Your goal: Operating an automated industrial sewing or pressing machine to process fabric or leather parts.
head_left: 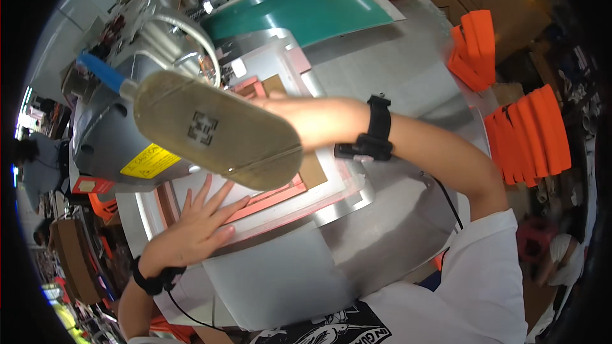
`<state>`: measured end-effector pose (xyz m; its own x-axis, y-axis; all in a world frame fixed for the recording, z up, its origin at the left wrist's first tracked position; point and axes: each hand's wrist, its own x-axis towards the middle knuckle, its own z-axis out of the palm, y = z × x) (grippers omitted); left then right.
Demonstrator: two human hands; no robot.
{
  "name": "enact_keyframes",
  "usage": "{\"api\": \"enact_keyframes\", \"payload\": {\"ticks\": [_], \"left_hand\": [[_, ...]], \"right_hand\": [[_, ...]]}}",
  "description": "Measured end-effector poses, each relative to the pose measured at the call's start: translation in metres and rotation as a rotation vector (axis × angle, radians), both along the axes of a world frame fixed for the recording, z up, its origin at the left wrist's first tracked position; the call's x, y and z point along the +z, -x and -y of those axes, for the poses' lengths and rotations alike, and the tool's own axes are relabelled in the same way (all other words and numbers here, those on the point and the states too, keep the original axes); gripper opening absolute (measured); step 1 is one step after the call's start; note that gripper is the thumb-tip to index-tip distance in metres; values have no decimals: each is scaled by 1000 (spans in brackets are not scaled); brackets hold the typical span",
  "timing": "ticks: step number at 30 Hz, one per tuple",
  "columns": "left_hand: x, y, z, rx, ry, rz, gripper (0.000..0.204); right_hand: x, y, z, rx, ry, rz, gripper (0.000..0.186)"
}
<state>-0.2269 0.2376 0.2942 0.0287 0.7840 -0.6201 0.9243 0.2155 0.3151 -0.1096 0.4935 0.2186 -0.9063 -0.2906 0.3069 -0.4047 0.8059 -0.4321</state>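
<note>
Left arm: enters from the lower left, wrist circled by a black strap [153, 277], forearm rising steeply.
Left hand [191, 232]: palm down, pointing up and right, back of the hand in view.
Left fingers [220, 196]: spread apart, thumb held out to the right; apparently resting on the white board.
White board [336, 169]: under and ahead of the left fingertips, edged in pink, lying tilted across the metal table [408, 92].
Pink strip [268, 202]: on the board, just beside the left index fingertip, running up to the right.
Right arm: reaches in from the right, elbow bent, forearm nearly level, another black strap [380, 121] at the wrist.
Right hand [284, 114]: above the board's far part, partly hidden behind an oblong tan plate [255, 134] with a blue handle [101, 73]; cannot tell whether gripping or spread.
Brown piece [313, 172]: on the board, below the right wrist.
Grey sheet [280, 280]: near the torso, right of the left wrist.
Grey machine [105, 143]: beyond the left fingertips, yellow label [150, 160] facing up.
</note>
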Motion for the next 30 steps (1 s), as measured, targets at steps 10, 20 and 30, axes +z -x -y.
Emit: {"api": "enact_keyframes", "payload": {"ticks": [10, 20, 30], "left_hand": [[16, -48, -7, -89, -318, 59, 53], [31, -67, 5, -159, -421, 142, 57], [53, -88, 51, -74, -387, 205, 54]], "right_hand": [[49, -259, -51, -959, -75, -45, 32], [-193, -494, -18, -1309, -19, 292, 23], [-215, -473, -28, -1604, -180, 127, 19]]}}
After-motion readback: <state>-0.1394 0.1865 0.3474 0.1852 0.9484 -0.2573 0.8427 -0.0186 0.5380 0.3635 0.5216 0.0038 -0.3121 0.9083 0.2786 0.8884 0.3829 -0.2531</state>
